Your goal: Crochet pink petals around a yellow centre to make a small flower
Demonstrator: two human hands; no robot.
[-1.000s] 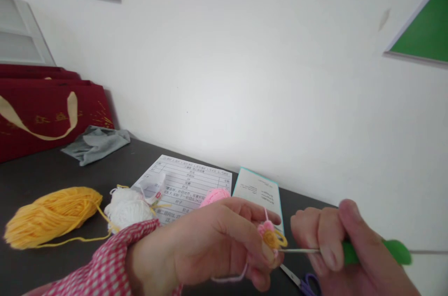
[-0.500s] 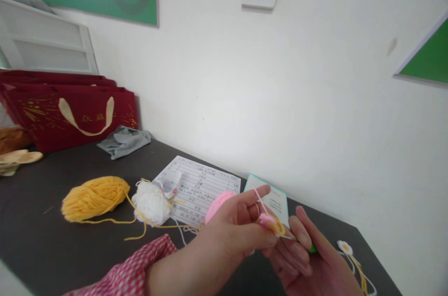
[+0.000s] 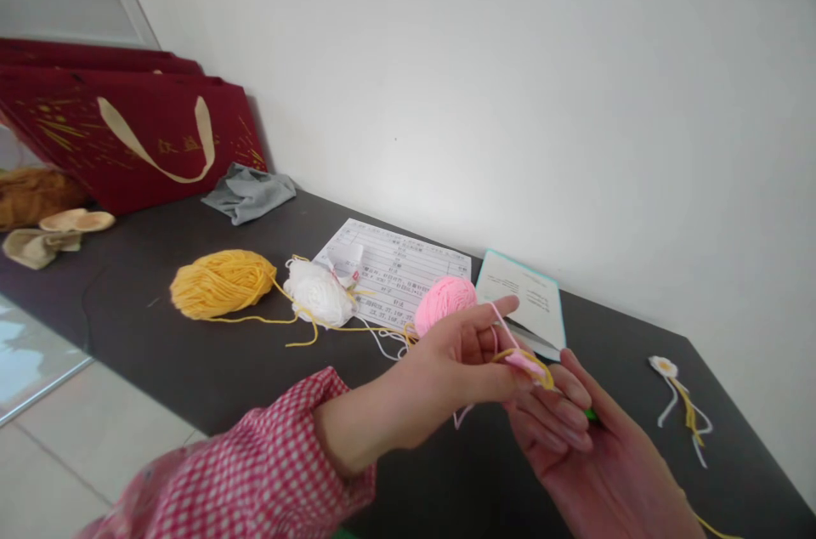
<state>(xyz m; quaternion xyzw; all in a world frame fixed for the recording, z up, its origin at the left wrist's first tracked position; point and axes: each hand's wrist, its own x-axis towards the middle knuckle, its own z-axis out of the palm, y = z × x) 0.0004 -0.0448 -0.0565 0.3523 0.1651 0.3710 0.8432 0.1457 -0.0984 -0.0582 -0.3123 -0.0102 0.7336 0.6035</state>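
Note:
My left hand (image 3: 462, 365), below a red-and-white checked sleeve, pinches a small pink and yellow crochet piece (image 3: 528, 364) between thumb and fingers. A pink strand (image 3: 505, 323) runs from the piece up over its raised index finger. My right hand (image 3: 592, 450) is closed around a crochet hook (image 3: 592, 415); only a bit of the green handle shows, and the tip is hidden near the piece. The fingers of both hands meet there. Just behind my left hand lies a pink yarn ball (image 3: 444, 303).
On the dark table (image 3: 255, 377) lie a yellow yarn skein (image 3: 223, 284), a white yarn ball (image 3: 319, 292), a printed sheet (image 3: 395, 258), a booklet (image 3: 526, 297) and a white crocheted flower (image 3: 664, 366) with loose tails. Red bags (image 3: 159, 131) and a grey cloth (image 3: 248, 192) stand back left.
The view has tipped downward, so the table things sit higher and the wall signs are gone. Both hands keep their hold, with the crochet piece turned slightly.

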